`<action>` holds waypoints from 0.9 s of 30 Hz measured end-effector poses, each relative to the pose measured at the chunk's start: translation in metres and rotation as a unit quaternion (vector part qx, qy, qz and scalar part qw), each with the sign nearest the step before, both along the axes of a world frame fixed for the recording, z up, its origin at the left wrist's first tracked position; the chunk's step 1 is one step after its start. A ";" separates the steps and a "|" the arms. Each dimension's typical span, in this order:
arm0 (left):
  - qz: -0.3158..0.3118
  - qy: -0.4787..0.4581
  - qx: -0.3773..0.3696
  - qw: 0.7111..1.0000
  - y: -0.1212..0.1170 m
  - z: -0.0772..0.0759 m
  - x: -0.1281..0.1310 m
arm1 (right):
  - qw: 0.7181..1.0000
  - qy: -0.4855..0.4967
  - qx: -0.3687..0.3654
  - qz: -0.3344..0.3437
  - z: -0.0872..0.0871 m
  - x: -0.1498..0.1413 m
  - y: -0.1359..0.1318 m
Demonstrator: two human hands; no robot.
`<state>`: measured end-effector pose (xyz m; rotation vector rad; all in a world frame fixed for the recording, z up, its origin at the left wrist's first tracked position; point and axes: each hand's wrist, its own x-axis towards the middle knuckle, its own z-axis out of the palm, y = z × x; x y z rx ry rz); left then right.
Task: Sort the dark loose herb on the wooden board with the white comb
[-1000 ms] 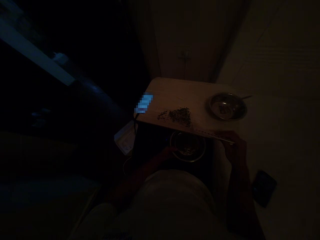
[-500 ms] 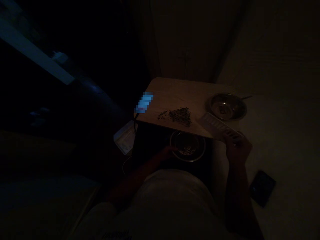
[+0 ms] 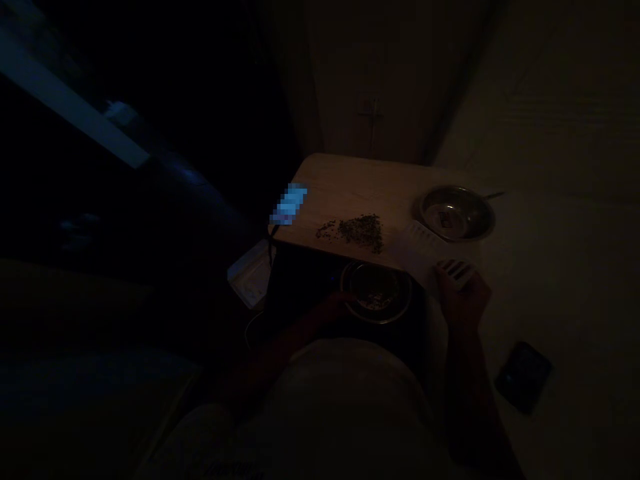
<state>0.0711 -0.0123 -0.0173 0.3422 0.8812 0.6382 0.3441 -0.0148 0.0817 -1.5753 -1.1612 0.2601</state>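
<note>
In dim light my left hand (image 3: 345, 299) grips the left rim of a round metal bowl (image 3: 376, 319), which sits below the table's near edge in front of my body. Small pale bits lie in the bowl. My right hand (image 3: 465, 297) is closed on a pale flat slotted piece (image 3: 417, 243), its blurred far part reaching over the table corner. To the left of this piece, a loose pile of small dark bits (image 3: 361, 231) is spread on the wooden table (image 3: 360, 180); they look like seeds or grains, too dark to name.
A second metal bowl (image 3: 457, 213) stands at the table's right, with a thin handle-like end behind it. A glowing phone-like screen (image 3: 289, 204), blurred out, lies at the left edge. A pale tray (image 3: 250, 273) is lower left; a dark flat object (image 3: 524, 377) lies right.
My right hand has shifted slightly left with the slotted piece, whose tilt has changed. The left hand, bowls and pile look the same.
</note>
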 end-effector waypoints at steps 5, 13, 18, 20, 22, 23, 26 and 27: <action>-0.006 -0.004 0.006 1.000 0.000 0.006 0.002 | 1.000 0.006 0.005 -0.011 -0.001 0.000 0.001; -0.011 0.008 -0.002 1.000 -0.001 0.010 0.003 | 0.999 0.026 -0.009 -0.020 -0.006 -0.001 0.003; -0.003 -0.005 0.002 1.000 -0.001 0.006 0.001 | 0.998 0.012 0.009 -0.062 -0.006 -0.002 0.005; -0.002 -0.013 0.003 1.000 0.000 0.003 0.001 | 0.998 0.014 0.015 -0.061 -0.005 -0.003 0.005; -0.002 -0.019 0.002 1.000 0.000 0.000 0.001 | 0.998 0.014 0.013 -0.055 -0.004 -0.005 0.005; -0.002 -0.020 0.000 1.000 0.000 -0.001 0.001 | 0.999 0.015 0.009 -0.051 -0.003 -0.006 0.004; -0.003 -0.016 -0.004 1.000 0.000 -0.004 0.001 | 0.999 0.010 -0.005 -0.051 -0.002 -0.007 0.004; -0.004 -0.015 -0.006 1.000 0.000 -0.005 0.000 | 0.998 0.007 -0.005 -0.057 -0.002 -0.007 0.004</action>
